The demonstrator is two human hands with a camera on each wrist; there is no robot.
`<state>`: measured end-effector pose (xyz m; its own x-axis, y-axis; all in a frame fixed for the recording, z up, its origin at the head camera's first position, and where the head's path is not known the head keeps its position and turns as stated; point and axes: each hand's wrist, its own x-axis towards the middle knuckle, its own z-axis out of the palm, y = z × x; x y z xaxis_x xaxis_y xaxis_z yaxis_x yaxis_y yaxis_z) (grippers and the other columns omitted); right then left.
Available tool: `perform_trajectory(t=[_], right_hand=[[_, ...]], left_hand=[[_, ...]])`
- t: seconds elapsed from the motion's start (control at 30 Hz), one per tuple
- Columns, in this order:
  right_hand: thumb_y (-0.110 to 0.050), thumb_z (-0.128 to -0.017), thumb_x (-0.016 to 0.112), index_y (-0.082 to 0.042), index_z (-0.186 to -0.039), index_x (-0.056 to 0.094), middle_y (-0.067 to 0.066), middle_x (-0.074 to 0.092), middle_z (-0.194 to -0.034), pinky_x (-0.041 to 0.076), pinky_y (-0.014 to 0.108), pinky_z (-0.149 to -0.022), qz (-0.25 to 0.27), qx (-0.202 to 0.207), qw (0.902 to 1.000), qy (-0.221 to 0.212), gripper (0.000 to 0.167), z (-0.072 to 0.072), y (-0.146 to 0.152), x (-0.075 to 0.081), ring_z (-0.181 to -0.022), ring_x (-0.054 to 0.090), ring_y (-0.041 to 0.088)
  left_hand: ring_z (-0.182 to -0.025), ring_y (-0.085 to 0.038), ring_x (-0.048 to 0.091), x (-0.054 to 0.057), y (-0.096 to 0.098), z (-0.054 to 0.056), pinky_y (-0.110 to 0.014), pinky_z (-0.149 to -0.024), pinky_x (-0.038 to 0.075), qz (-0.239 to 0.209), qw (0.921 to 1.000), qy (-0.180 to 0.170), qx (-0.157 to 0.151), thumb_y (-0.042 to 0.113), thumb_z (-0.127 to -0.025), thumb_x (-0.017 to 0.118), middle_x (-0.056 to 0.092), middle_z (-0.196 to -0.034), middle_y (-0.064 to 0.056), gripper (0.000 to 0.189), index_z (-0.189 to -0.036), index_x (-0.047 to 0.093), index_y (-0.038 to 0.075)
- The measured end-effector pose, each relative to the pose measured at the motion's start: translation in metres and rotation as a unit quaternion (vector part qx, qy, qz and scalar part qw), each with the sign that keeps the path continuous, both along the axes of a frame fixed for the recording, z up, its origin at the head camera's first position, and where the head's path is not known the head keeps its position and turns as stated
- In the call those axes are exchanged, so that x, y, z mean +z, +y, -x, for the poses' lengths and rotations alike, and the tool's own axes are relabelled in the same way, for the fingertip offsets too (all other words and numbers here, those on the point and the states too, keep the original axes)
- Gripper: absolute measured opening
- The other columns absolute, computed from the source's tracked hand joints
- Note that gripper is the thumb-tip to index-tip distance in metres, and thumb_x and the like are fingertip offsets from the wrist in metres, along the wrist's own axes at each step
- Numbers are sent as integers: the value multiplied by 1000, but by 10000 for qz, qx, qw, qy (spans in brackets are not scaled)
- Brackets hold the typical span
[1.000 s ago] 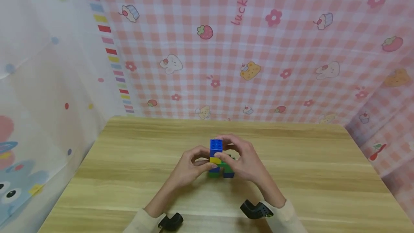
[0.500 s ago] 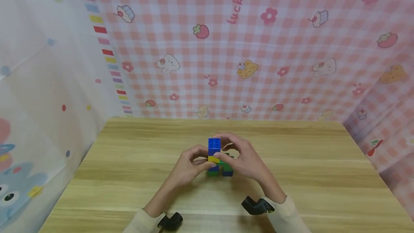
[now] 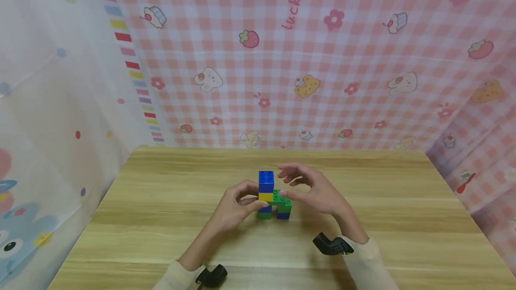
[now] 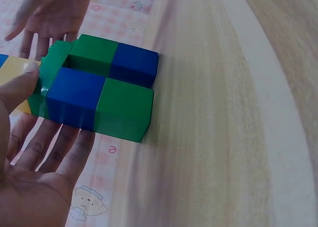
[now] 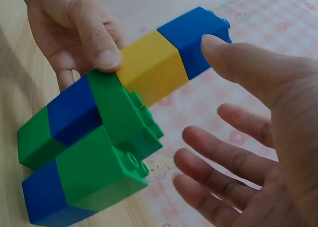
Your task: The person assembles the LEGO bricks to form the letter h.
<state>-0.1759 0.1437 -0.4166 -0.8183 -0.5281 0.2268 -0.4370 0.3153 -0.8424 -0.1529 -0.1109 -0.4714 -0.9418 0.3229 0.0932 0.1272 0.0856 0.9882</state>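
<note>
A build of toy building bricks stands upright on the wooden table, with a blue brick (image 3: 266, 181) at its top. Beneath that is a yellow brick (image 5: 154, 65), then a long green brick (image 5: 124, 113) bridging two legs. In the left wrist view one leg ends in a green brick (image 4: 124, 110), the other in a blue brick (image 4: 135, 64). My left hand (image 3: 234, 207) holds the build from the left, thumb across its front near the yellow brick, fingers behind. My right hand (image 3: 318, 189) is spread at the right side, holding nothing; whether its thumb touches is unclear.
The wooden table (image 3: 169, 182) reaches back to a pink checked cloth (image 3: 242, 79) hanging behind it. A pale cloth (image 3: 52, 102) hangs along the left side. Black wrist mounts (image 3: 332, 244) sit at both sleeves.
My right hand has let go of the upper bricks and drawn away to the right, its fingers opening. My left hand keeps its hold. The head view has shifted slightly.
</note>
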Motion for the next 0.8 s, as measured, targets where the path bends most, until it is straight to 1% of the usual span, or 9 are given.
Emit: perform_trajectory(t=[0.13,0.23,0.3,0.4,0.53,0.63,0.8], right_hand=[[-25,-91,80,-24,-143,55,10,67,-131,53,54,-107,-166,108,9993,-319,57,2,4,-1,-117,63,34],[-24,-89,82,-20,-142,56,12,66,-131,52,54,-108,-359,238,9976,-545,60,4,5,-4,-117,62,31],[-24,-87,84,-17,-141,58,9,67,-129,53,53,-108,-537,324,9963,-596,60,5,5,-7,-116,63,27],[-22,-87,84,-15,-136,61,5,68,-127,54,51,-107,-724,437,9945,-621,54,7,4,-11,-114,63,23],[-20,-87,83,-19,-124,68,-2,70,-121,56,48,-106,-847,413,9933,-666,40,9,4,-15,-110,64,20],[-21,-87,83,-23,-118,70,-4,71,-116,57,45,-103,-873,374,9932,-675,34,9,4,-17,-107,65,18],[-24,-86,84,-22,-115,72,-3,71,-112,59,44,-100,-801,315,9939,-685,31,9,5,-19,-105,65,18]], left_hand=[[-115,-22,67,0,0,0,-28,-101,59,40,10000,-48,-3,17,-91,79,71,-118,-6,27,-116,69,16],[-115,-22,67,1,0,0,-28,-101,59,1,10000,-61,-37,16,-91,79,71,-118,-6,27,-116,69,16],[-115,-21,67,1,0,0,-29,-102,59,-34,10000,-48,-62,16,-91,79,71,-119,-6,27,-116,69,15],[-115,-21,66,0,0,1,-29,-103,58,-69,9999,-12,-90,16,-91,79,71,-120,-8,29,-117,68,13],[-118,-22,65,-2,0,2,-28,-104,57,-79,9999,-35,-134,17,-91,79,70,-122,-10,31,-119,67,11],[-120,-22,64,-2,0,2,-27,-105,57,-66,9998,-69,-150,17,-91,79,69,-124,-10,32,-121,67,12],[-122,-24,64,-3,0,2,-27,-106,56,-48,9999,-22,-145,18,-92,77,69,-126,-10,34,-124,67,13]])
